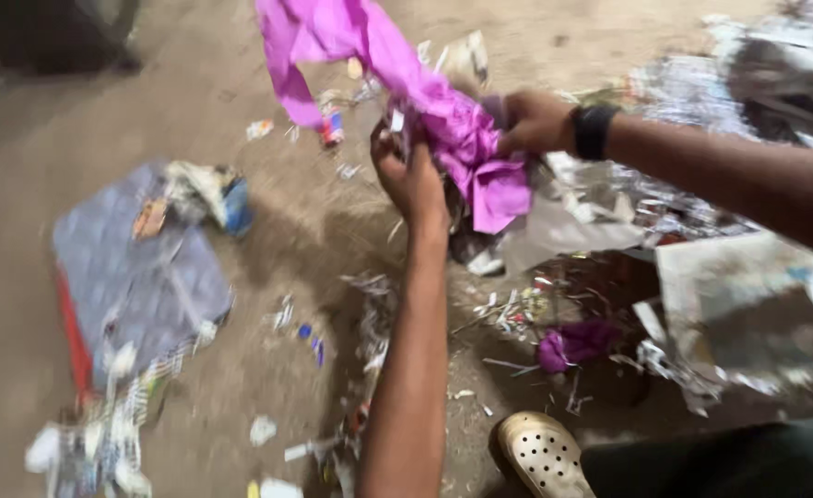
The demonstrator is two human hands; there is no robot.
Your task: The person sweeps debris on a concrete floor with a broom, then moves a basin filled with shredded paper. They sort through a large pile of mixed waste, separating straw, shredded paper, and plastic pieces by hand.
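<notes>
A crumpled bright magenta sheet of thin paper or plastic (443, 111) hangs in the air over a dirt floor. My left hand (411, 175) grips its lower middle from below, with the forearm running up from the bottom of the view. From the right, my right hand (534, 122), with a black band on the wrist, pinches the same sheet at its right side. The sheet's upper end trails off toward the top left. The picture is blurred by motion.
A flattened grey-blue sack with a red edge (135, 277) lies at left. Silvery foil and paper scraps (692, 92) are piled at right, above a small purple wad (572, 343). A beige perforated clog (545, 456) shows at the bottom. Litter dots the ground.
</notes>
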